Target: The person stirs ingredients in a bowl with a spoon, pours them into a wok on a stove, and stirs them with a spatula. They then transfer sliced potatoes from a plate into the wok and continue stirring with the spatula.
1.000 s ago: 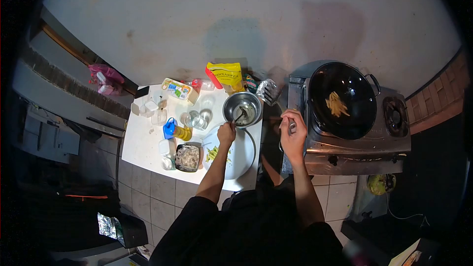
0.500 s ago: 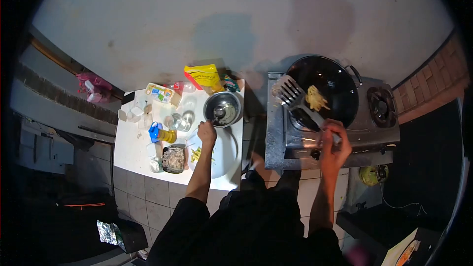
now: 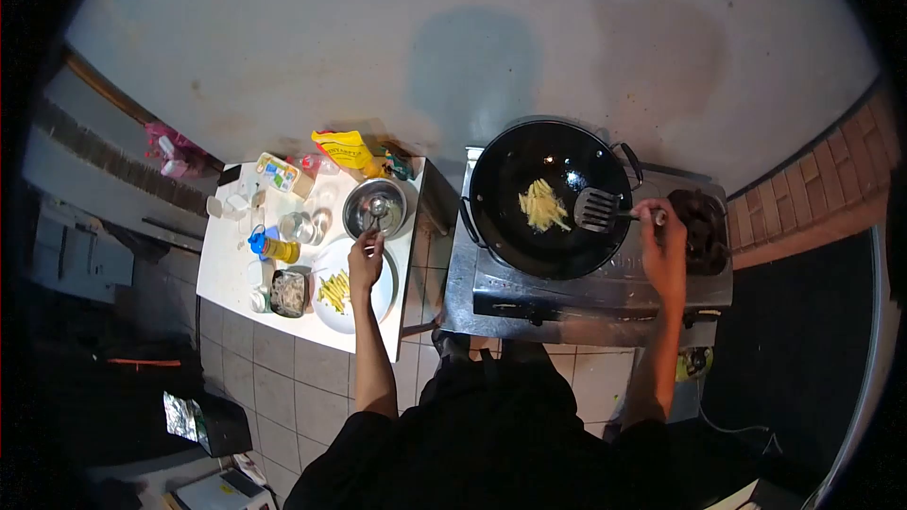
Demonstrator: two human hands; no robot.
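My right hand (image 3: 661, 229) is closed round the handle of a slotted spatula (image 3: 598, 210), whose head rests inside the black wok (image 3: 510, 246). Just left of the spatula head, a clump of pale yellow food strips (image 3: 542, 206) lies in the wok. My left hand (image 3: 367, 260) is closed on the handle of a metal spoon (image 3: 376, 221), with the spoon's bowl inside a steel mixing bowl (image 3: 401, 217). Below that bowl, a white plate (image 3: 378, 295) holds more yellow strips (image 3: 333, 291), partly beside my left wrist.
The wok sits on a metal gas stove (image 3: 567, 297), with a second burner (image 3: 701, 231) to its right. On the white table (image 3: 222, 269) stand an oil bottle (image 3: 281, 249), a yellow bag (image 3: 345, 148), a dark-rimmed container (image 3: 289, 293) and glasses (image 3: 300, 227). A gap separates table and stove.
The spatula has moved from the wok's left side to its right, turned sideways and lower into the wok. My left hand stays by the steel bowl. The camera view has shifted.
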